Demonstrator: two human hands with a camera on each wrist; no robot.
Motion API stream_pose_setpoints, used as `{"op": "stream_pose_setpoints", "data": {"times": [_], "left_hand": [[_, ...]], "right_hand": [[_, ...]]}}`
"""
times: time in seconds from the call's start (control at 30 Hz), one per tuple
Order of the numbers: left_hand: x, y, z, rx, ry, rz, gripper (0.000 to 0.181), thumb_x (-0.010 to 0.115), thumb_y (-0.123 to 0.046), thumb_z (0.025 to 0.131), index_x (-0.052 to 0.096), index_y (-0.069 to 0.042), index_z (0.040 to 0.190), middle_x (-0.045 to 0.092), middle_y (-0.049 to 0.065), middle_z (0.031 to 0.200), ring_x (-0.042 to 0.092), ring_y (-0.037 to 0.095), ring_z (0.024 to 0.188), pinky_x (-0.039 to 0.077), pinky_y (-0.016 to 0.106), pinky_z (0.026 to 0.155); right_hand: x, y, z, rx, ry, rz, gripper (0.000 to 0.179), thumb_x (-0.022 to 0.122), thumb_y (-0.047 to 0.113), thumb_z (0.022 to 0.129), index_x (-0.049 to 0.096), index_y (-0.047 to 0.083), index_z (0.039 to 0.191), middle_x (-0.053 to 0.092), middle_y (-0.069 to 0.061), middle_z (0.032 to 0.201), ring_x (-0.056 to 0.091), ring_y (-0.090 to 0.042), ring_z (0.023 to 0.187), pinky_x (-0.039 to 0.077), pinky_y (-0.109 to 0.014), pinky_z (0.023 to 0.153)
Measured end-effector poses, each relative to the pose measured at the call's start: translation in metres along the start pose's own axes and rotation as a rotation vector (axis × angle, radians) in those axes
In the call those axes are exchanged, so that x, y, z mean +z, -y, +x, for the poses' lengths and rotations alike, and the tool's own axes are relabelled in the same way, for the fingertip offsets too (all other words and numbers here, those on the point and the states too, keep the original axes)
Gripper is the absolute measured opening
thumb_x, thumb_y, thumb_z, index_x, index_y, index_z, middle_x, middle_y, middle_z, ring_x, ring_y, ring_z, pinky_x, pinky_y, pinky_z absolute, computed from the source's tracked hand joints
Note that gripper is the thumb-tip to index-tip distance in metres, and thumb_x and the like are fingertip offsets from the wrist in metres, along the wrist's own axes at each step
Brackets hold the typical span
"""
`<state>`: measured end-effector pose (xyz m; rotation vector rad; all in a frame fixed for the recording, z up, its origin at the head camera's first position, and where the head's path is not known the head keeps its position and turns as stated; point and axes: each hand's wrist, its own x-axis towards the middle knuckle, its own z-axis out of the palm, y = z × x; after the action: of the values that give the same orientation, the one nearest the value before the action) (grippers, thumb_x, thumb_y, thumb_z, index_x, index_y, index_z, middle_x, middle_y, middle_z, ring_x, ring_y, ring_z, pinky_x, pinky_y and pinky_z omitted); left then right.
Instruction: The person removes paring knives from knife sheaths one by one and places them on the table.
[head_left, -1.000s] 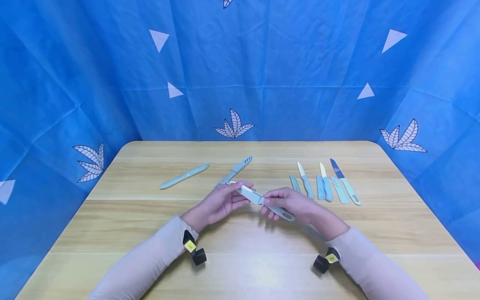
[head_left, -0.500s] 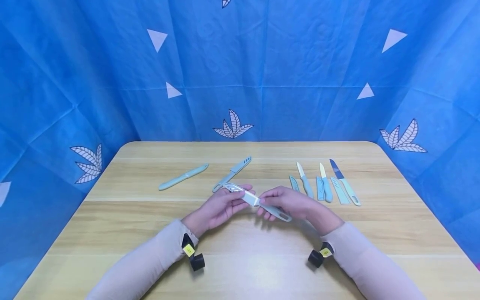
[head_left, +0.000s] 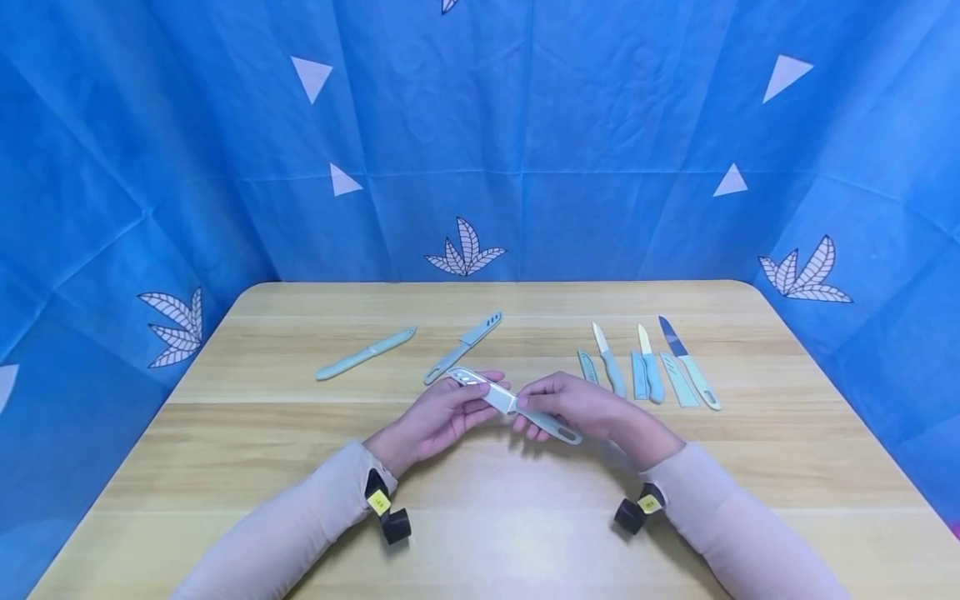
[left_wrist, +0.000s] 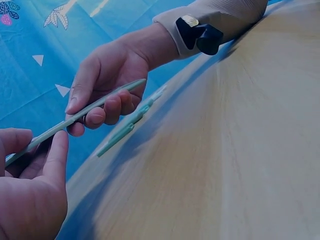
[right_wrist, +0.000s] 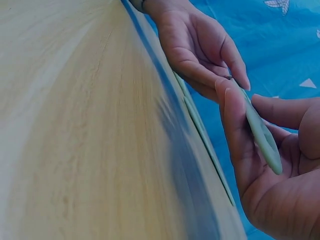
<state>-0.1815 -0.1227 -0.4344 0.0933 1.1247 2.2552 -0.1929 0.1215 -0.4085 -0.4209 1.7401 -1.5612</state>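
Note:
In the head view, a pale green knife (head_left: 553, 427) is held slantwise over the middle of the table, its blade inside a slotted sheath (head_left: 498, 398). My left hand (head_left: 435, 418) pinches the sheath between thumb and fingers. Thumb and fingers of my right hand (head_left: 581, 406) grip the handle near the sheath's mouth. From the left wrist, the handle (left_wrist: 112, 97) appears edge-on, clear of the table. The right wrist view shows the handle's end (right_wrist: 265, 140) jutting past the right fingers. Behind the left hand lies a sheathed knife (head_left: 463, 347).
Another sheathed knife (head_left: 366, 354) lies at the left of the table (head_left: 225, 433). On the right lie three bare knives: a small one (head_left: 611, 363), a second (head_left: 652, 371) and a dark-bladed one (head_left: 692, 368). Loose sheaths (head_left: 679, 381) lie beside them. A blue curtain (head_left: 465, 125) hangs behind.
The sheath has slid down the blade to the handle, and its slots now show in front of the left fingers. Both hands shifted slightly left, then stayed nearly still.

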Motion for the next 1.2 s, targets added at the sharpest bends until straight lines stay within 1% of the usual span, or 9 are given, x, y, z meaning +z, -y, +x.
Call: {"op": "stream_pose_setpoints", "data": {"times": [0.17,0.33,0.5,0.7,0.97,1.2], "left_hand": [[0.0006,-0.0003,0.0003,0.007,-0.001,0.007,0.045,0.055,-0.004,0.098,0.040,0.010,0.139,0.055,0.025,0.132,0.058,0.033,0.118,0.048,0.034,0.102],[0.0009,-0.0004,-0.0001,0.004,0.001,0.013,0.046,0.056,-0.005,0.098,0.041,0.010,0.138,0.056,0.025,0.131,0.060,0.032,0.117,0.048,0.034,0.102],[0.0008,-0.0010,0.0008,0.015,0.021,0.022,0.045,0.056,-0.006,0.098,0.041,0.010,0.138,0.058,0.025,0.128,0.061,0.031,0.115,0.047,0.034,0.103],[0.0010,-0.0014,0.0007,0.020,0.032,0.030,0.044,0.056,-0.006,0.099,0.043,0.011,0.137,0.059,0.024,0.127,0.061,0.031,0.116,0.046,0.035,0.103],[0.0014,0.0005,0.0002,0.026,0.017,0.031,0.044,0.054,-0.005,0.099,0.042,0.010,0.138,0.057,0.025,0.130,0.061,0.031,0.116,0.048,0.034,0.102],[0.0016,0.0015,-0.0014,0.031,0.002,0.028,0.044,0.055,-0.006,0.099,0.042,0.010,0.138,0.056,0.025,0.130,0.062,0.031,0.114,0.048,0.034,0.101]], "right_hand": [[-0.0014,0.0009,0.0004,0.003,-0.006,-0.022,0.030,0.052,0.015,0.101,0.063,-0.006,0.119,0.069,-0.022,0.097,0.067,-0.022,0.076,0.061,-0.033,0.072],[-0.0031,0.0003,0.0016,0.001,0.001,-0.045,0.029,0.054,0.015,0.101,0.063,-0.007,0.118,0.069,-0.020,0.096,0.067,-0.022,0.075,0.061,-0.035,0.073],[-0.0047,0.0005,0.0022,-0.008,-0.002,-0.069,0.027,0.053,0.014,0.101,0.064,-0.006,0.116,0.069,-0.020,0.095,0.067,-0.023,0.075,0.061,-0.035,0.072],[-0.0050,0.0021,0.0007,-0.009,0.010,-0.070,0.030,0.053,0.015,0.101,0.063,-0.009,0.116,0.069,-0.019,0.094,0.067,-0.023,0.075,0.061,-0.036,0.073],[-0.0051,0.0007,-0.0010,-0.004,0.007,-0.064,0.030,0.055,0.014,0.100,0.063,-0.010,0.116,0.069,-0.019,0.094,0.066,-0.022,0.075,0.062,-0.036,0.073],[-0.0052,0.0000,-0.0026,-0.009,0.010,-0.086,0.031,0.055,0.015,0.100,0.063,-0.011,0.116,0.069,-0.020,0.094,0.066,-0.022,0.076,0.061,-0.032,0.070]]}}
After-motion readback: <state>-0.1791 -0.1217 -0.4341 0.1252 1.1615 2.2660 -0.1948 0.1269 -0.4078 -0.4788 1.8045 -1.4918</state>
